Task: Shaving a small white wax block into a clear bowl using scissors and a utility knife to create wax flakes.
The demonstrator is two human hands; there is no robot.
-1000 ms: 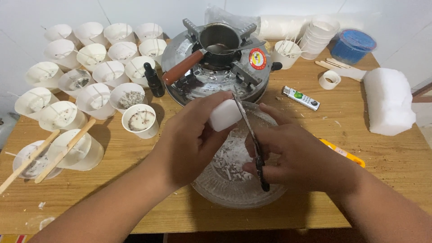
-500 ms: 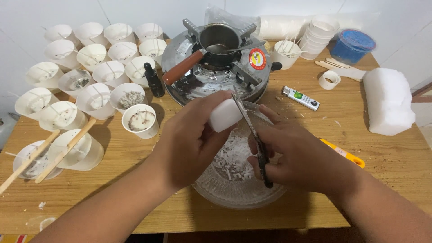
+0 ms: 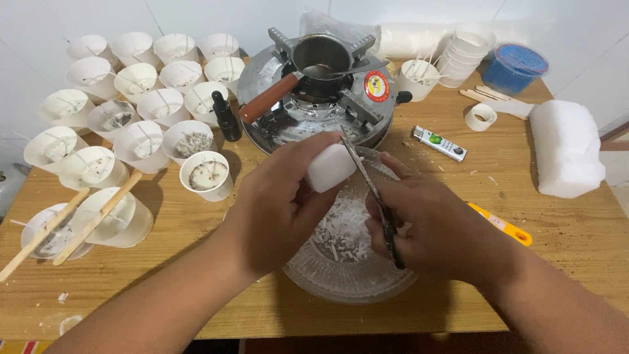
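Your left hand (image 3: 275, 203) clamps a white wax block (image 3: 329, 168) above the glass bowl (image 3: 347, 278) at the desk's near edge; your right hand (image 3: 432, 226) is closed on a knife (image 3: 370, 190), blade against the block. Shavings (image 3: 344, 229) cover only part of the bowl's bottom, and most of the block remains uncut. Many wick-fitted paper cups (image 3: 141, 98) crowd the desk's left side.

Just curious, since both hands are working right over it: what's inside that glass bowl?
The glass bowl holds a pile of white shavings. The left hand and right hand hide the bowl's sides, so the rest cannot be seen.
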